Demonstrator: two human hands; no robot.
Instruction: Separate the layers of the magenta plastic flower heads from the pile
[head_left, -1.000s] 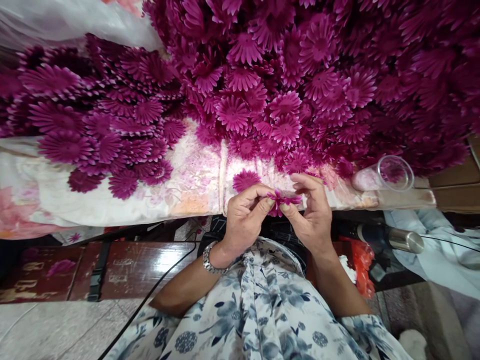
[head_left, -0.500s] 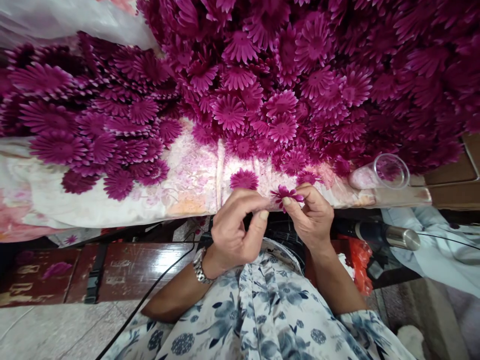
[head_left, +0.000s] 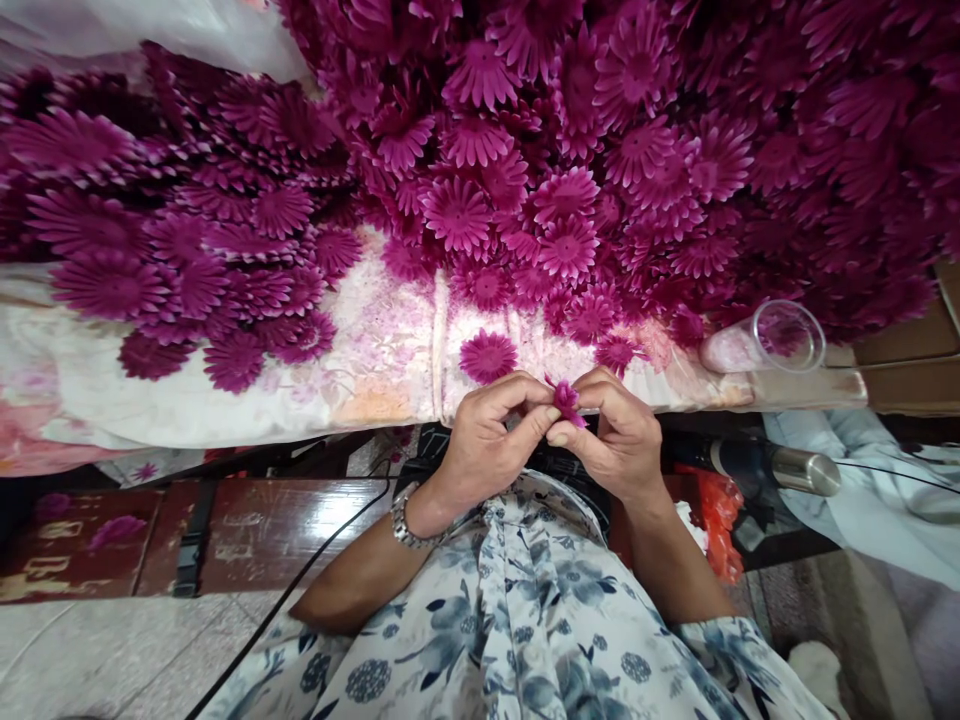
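Observation:
A small magenta artificial flower (head_left: 566, 400) is pinched between my two hands, just off the table's front edge. My left hand (head_left: 495, 425), with a metal watch on the wrist, has thumb and fingertips closed on the flower's left side. From the other side, my right hand (head_left: 619, 435) grips it between thumb and fingers. Its petals are bunched up and partly covered by the fingertips. Just beyond my left hand a single flat flower head (head_left: 488, 357) lies on the cloth, and another flower (head_left: 617, 353) lies past my right hand.
Heaped magenta flowers (head_left: 570, 210) fill the back of the cloth-covered table (head_left: 382, 390), with a second pile (head_left: 180, 260) at left. A clear plastic cup (head_left: 765, 338) lies on its side at right. Below are a dark flask (head_left: 795, 470), a red bag (head_left: 720, 525) and a wooden bench (head_left: 277, 530).
My left hand has moved right and closed on the flower that my right hand held alone. The flower's petals, spread before, are now bunched between the fingers.

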